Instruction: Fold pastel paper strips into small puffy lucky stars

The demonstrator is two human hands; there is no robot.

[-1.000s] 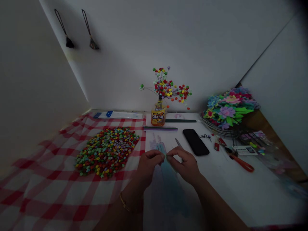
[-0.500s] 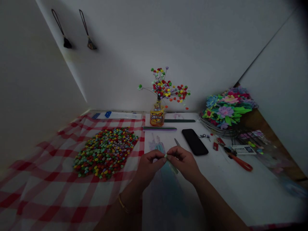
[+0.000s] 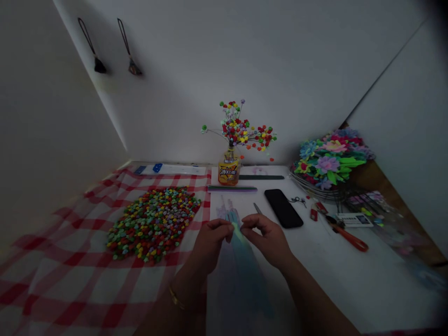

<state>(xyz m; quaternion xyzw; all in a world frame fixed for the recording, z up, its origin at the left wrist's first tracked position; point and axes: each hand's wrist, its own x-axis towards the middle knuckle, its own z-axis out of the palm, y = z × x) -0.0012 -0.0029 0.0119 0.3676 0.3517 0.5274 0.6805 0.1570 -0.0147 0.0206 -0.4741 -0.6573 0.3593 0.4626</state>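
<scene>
My left hand and my right hand meet over the white table, fingers pinched together on a small pale green paper strip. Under them lies a bundle of light blue and pale paper strips, pointing away from me. To the left, a heap of small coloured paper stars sits on a red and white checked cloth.
A bottle with star-tipped stems stands at the back. A black phone, red-handled pliers, a basket of colourful flowers and small tools lie to the right. Long strips lie before the bottle.
The green strip hanging from my fingers has become shorter, gathered between the fingertips. Both hands shifted slightly; the view moved a little.
</scene>
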